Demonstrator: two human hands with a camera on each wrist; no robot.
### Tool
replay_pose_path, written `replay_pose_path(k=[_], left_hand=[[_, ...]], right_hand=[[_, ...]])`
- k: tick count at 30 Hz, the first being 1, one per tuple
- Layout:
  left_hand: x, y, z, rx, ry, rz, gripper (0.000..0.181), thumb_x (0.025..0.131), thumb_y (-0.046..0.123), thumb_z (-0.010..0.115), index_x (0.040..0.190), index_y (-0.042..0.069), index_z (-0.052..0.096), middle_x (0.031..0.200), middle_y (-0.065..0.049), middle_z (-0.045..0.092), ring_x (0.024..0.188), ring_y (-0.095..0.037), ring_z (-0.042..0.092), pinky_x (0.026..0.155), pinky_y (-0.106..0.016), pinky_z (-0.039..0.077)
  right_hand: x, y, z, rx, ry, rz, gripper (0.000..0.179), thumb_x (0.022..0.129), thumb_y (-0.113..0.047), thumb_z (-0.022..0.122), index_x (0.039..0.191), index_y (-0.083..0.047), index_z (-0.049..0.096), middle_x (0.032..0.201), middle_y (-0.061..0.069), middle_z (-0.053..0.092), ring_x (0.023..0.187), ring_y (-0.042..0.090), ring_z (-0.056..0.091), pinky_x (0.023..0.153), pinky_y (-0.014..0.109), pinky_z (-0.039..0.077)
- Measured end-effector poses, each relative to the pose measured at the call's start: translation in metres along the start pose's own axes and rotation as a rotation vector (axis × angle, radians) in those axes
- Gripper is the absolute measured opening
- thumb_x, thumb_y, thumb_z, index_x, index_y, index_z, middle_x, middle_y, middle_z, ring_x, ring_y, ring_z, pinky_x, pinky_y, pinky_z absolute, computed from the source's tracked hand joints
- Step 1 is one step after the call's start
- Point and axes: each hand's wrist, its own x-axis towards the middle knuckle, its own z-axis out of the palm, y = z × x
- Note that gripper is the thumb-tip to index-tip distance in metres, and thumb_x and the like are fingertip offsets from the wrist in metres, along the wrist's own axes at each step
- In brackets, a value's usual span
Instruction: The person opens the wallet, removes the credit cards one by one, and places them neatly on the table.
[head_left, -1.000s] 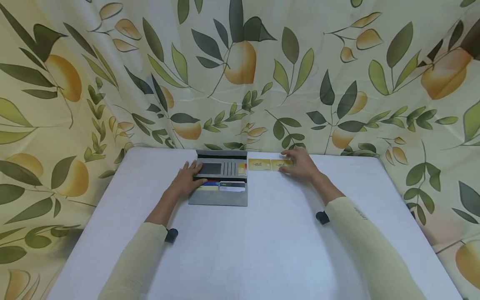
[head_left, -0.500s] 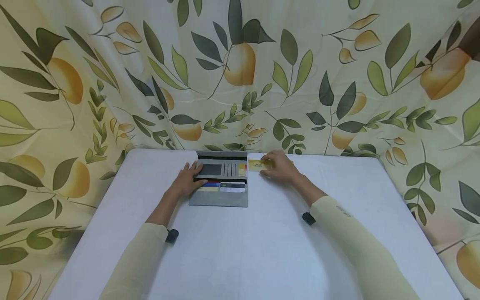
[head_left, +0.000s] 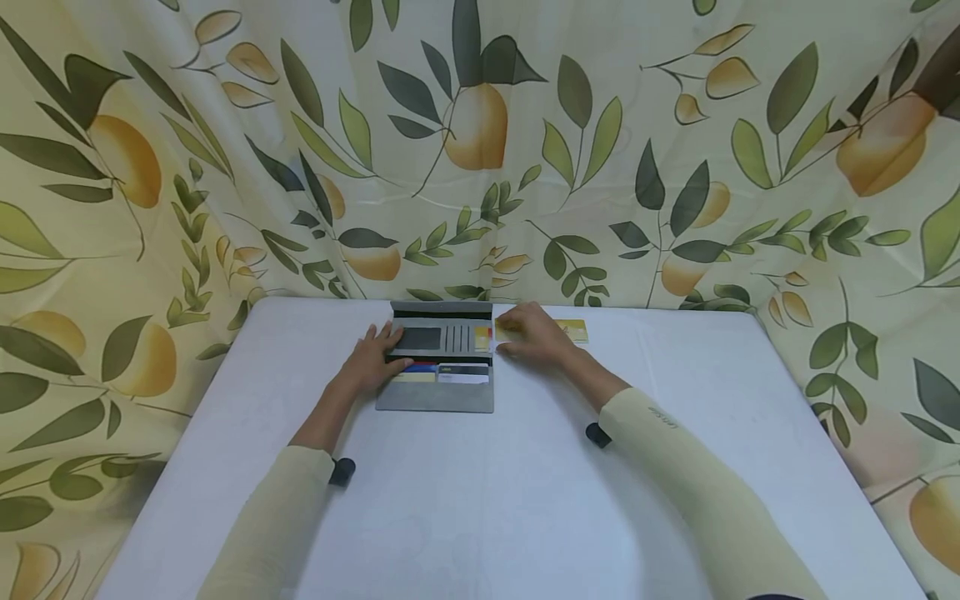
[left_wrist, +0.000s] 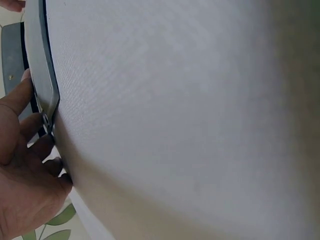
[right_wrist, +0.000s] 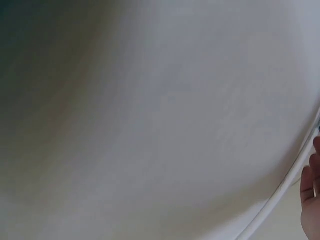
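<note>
A grey wallet (head_left: 435, 398) lies unfolded on the white-covered table, several cards in its pockets. My left hand (head_left: 365, 361) rests on its left edge, thumb reaching onto the inner side; in the left wrist view that hand (left_wrist: 30, 165) is beside the wallet edge (left_wrist: 42, 55). A gold card (head_left: 483, 337) sits in a slot at the wallet's right side. Over another gold card, mostly covered, is my right hand (head_left: 536, 336), fingertips and thumb apart near the wallet's right edge. To its right lies a further gold card (head_left: 576, 330). The right wrist view catches only some fingers (right_wrist: 309, 187).
The white table (head_left: 480, 500) extends in front of the wallet and to both sides. A curtain (head_left: 480, 208) printed with fruit and leaves hangs directly behind the table's far edge. Blue and white cards (head_left: 462, 373) fill the wallet's lower pocket.
My right hand has moved left from the right gold card, across the left one, to the wallet's right edge. The right gold card is uncovered. My left hand stays put.
</note>
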Motion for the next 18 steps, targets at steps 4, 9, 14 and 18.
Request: replay_pose_path(k=[4, 9, 14, 18], left_hand=[[0.001, 0.0, 0.001, -0.004, 0.0, -0.002, 0.074, 0.106, 0.034, 0.064, 0.164, 0.002, 0.03, 0.172, -0.022, 0.016, 0.158, -0.048, 0.002, 0.126, -0.06, 0.006], [0.001, 0.0, 0.002, -0.006, 0.004, 0.002, 0.075, 0.106, 0.035, 0.064, 0.164, 0.003, 0.03, 0.172, -0.022, 0.016, 0.158, -0.047, 0.002, 0.126, -0.061, 0.006], [0.001, 0.0, 0.002, 0.005, 0.004, 0.003, 0.075, 0.106, 0.036, 0.064, 0.164, 0.003, 0.03, 0.172, -0.023, 0.016, 0.158, -0.048, 0.002, 0.126, -0.06, 0.007], [0.0, 0.001, 0.001, 0.013, 0.003, -0.001, 0.075, 0.106, 0.036, 0.064, 0.164, 0.003, 0.03, 0.172, -0.023, 0.016, 0.158, -0.047, 0.003, 0.127, -0.06, 0.007]], right_hand=[[0.004, -0.008, 0.005, 0.011, -0.01, -0.043, 0.046, 0.086, -0.02, 0.088, 0.124, 0.002, 0.074, 0.123, 0.014, 0.073, 0.115, 0.032, 0.058, 0.105, 0.046, 0.044], [0.008, -0.016, 0.009, -0.024, -0.036, -0.049, 0.047, 0.089, -0.024, 0.086, 0.128, -0.001, 0.072, 0.129, 0.014, 0.07, 0.118, 0.031, 0.055, 0.113, 0.046, 0.04], [0.012, -0.02, 0.012, -0.054, -0.036, -0.046, 0.048, 0.088, -0.025, 0.087, 0.127, -0.002, 0.073, 0.127, 0.013, 0.069, 0.115, 0.03, 0.054, 0.104, 0.044, 0.046], [0.012, -0.021, 0.013, -0.052, -0.032, -0.077, 0.045, 0.087, -0.022, 0.088, 0.125, -0.001, 0.074, 0.123, 0.013, 0.071, 0.112, 0.03, 0.055, 0.102, 0.043, 0.047]])
